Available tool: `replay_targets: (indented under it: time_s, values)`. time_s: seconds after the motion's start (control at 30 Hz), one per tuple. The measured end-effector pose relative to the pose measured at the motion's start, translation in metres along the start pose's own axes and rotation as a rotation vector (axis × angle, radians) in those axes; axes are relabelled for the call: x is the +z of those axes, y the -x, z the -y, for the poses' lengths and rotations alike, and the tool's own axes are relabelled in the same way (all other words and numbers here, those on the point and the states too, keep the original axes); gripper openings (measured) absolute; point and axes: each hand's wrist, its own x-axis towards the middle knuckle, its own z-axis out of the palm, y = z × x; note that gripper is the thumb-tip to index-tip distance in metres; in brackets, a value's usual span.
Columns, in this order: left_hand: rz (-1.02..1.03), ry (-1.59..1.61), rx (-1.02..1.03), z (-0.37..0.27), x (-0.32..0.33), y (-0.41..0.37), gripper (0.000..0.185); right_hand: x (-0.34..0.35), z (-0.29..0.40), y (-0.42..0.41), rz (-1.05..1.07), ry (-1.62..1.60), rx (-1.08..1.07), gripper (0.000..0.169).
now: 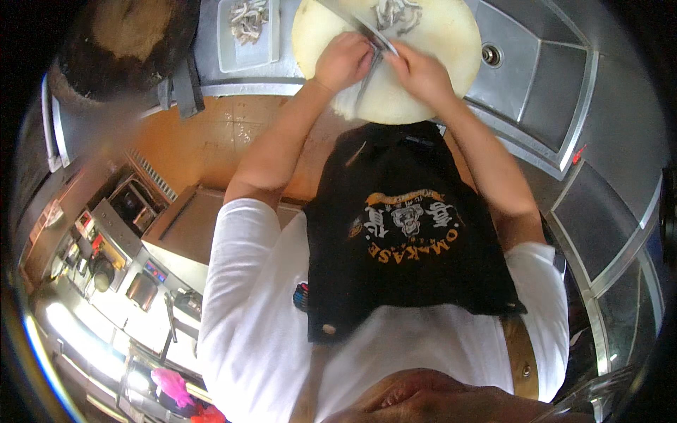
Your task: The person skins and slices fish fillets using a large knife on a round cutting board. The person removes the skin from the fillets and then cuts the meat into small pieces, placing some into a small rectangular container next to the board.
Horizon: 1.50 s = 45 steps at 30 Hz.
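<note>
A knife (358,24) slants across a round, pale cutting board (325,24). My right hand (423,71) grips it at its near end, where the handle is hidden by my fingers. Close by on the left, my left hand (346,62) is curled over the board beside the blade. Its fingertips press on a dark grey piece of food (374,66), which partly shows between my hands and looks blurred. Beyond the knife, at the far part of the board, lies a small heap of pale and grey sliced strips (396,15).
A clear plastic container (225,58) with similar strips stands left of the board on the steel counter (209,58). A large dark wok-like vessel (84,69) is farther left. To the right is a steel sink (508,69) with a drain (491,55).
</note>
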Motion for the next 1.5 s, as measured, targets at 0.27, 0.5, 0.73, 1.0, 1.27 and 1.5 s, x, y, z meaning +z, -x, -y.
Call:
replay_targets:
  time_s: [0.27,0.5,0.73,1.0,1.27,1.5]
  values:
    - [-0.041,0.042,-0.054,-0.003,-0.005,0.011,0.018,-0.021,-0.011,0.014,-0.103,-0.130,0.125,0.043]
    - [-0.174,0.021,-0.109,-0.002,-0.009,0.019,0.016,-0.013,-0.026,0.067,-0.040,-0.116,0.082,0.038]
    - [-0.086,-0.005,-0.063,-0.004,0.000,0.019,0.010,-0.009,-0.002,0.074,0.049,0.048,0.029,0.037]
    - [-0.137,0.000,-0.095,-0.013,-0.008,0.020,0.013,-0.007,0.018,0.011,-0.004,0.025,0.006,0.043]
    - [-0.054,-0.009,-0.020,-0.007,0.000,0.023,0.014,0.011,0.011,0.001,-0.022,0.056,-0.089,0.042]
    - [-0.132,-0.033,-0.102,-0.017,-0.005,0.034,0.014,-0.003,-0.003,0.064,0.003,-0.118,-0.091,0.035]
